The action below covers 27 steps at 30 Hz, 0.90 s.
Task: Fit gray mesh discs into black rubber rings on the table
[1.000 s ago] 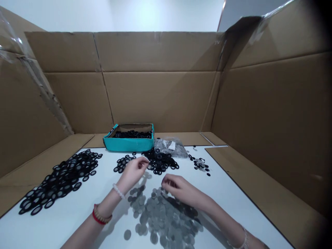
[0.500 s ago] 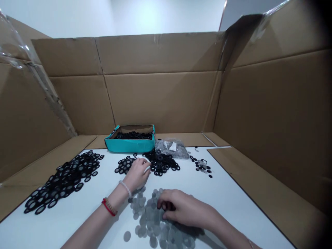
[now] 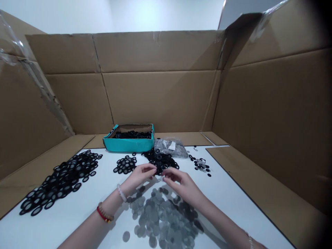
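**A:** Where are the hands?

**B:** The left hand (image 3: 138, 175) and the right hand (image 3: 180, 185) both reach the front edge of a heap of black rings (image 3: 161, 162) on a white surface (image 3: 228, 197).

**A:** And the fingers (image 3: 149, 168)?

**B:** On both hands they curl inward, nearly pinched, and the tips of the two hands almost meet. I cannot tell whether they have hold of a ring.

**A:** What lies around them?

**B:** A wide spread of grey discs (image 3: 155, 218), mixed with some black rings, lies just below the hands. A small cluster of rings (image 3: 126, 164) sits left of the heap, and a long drift of rings (image 3: 61, 181) lies further left. Behind the heap are a teal box (image 3: 128, 144) holding more rings and a clear plastic bag (image 3: 169, 148) of grey discs. Cardboard walls (image 3: 160, 100) surround the surface.
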{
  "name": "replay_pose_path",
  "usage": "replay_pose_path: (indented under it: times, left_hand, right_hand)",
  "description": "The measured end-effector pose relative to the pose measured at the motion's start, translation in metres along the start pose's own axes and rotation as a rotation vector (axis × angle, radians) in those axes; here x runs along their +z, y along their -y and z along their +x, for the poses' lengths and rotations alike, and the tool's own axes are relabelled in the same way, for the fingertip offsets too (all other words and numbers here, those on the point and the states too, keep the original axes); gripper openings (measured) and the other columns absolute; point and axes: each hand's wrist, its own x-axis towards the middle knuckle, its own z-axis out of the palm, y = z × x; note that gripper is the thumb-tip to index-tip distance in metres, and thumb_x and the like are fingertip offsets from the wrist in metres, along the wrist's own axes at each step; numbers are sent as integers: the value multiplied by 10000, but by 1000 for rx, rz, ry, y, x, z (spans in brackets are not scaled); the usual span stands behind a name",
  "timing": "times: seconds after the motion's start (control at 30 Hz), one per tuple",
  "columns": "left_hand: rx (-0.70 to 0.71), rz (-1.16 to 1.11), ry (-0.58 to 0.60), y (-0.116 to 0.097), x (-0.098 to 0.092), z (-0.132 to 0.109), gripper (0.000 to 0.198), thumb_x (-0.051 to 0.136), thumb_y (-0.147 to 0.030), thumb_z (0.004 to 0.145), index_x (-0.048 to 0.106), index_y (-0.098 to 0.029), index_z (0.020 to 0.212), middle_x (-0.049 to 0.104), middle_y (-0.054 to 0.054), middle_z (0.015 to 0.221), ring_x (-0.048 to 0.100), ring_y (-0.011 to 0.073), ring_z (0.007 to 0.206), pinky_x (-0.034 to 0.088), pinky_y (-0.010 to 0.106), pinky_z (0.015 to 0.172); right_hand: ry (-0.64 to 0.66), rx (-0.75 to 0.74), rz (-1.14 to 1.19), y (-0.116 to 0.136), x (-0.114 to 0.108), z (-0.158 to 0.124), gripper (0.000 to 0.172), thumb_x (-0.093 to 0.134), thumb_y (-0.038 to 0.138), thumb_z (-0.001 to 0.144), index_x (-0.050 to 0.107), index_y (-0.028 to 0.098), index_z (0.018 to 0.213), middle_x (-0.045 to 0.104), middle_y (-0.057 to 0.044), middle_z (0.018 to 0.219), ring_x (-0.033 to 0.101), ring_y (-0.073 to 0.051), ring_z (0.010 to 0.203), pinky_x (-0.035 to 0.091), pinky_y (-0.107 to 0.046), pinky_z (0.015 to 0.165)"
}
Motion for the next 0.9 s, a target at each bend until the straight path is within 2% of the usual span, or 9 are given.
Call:
replay_pose_path:
  times: [0.07,0.2,0.4,0.57,0.7,0.9]
  left_hand:
    - [-25,-71,35,-11,4,-6,275,497,-348,807,631,-129,906,639,45,729,600,166,696,477,256,641]
    - [-84,-249,39,-24,10,-13,247,589,-358,751,649,-146,862,623,21,685,582,161,686,453,251,647]
    - [14,-337,-66,-14,22,-11,203,685,-276,662,609,-154,806,627,25,773,577,164,745,444,260,688]
    - [40,-411,-215,-13,28,-10,241,682,-207,640,566,-165,848,612,12,773,574,148,743,448,254,704]
    - [-3,-510,-227,-18,30,-12,251,681,-193,634,551,-159,845,610,19,800,582,154,815,449,254,758]
    - [-48,-661,-212,-17,32,-12,265,689,-224,654,526,-162,855,604,7,778,582,144,769,461,269,743]
  right_hand:
    - [-103,32,69,-7,0,4,162,557,255,806,589,182,948,606,-22,772,563,-167,736,437,-267,677]
    - [-154,82,129,-16,1,6,240,596,315,775,576,165,961,594,-16,734,563,-166,713,439,-267,664]
    - [-116,118,131,-18,1,9,218,617,369,743,618,158,797,614,-28,742,557,-174,701,413,-266,635]
    - [-92,152,194,-19,4,11,302,655,421,685,504,168,622,478,34,588,450,-123,565,338,-236,538]
    - [-85,140,242,-19,6,12,307,651,412,691,473,171,623,445,38,601,413,-115,581,321,-229,545]
    - [-136,88,229,-18,6,9,296,617,414,716,468,174,628,452,22,637,416,-129,622,327,-233,561]
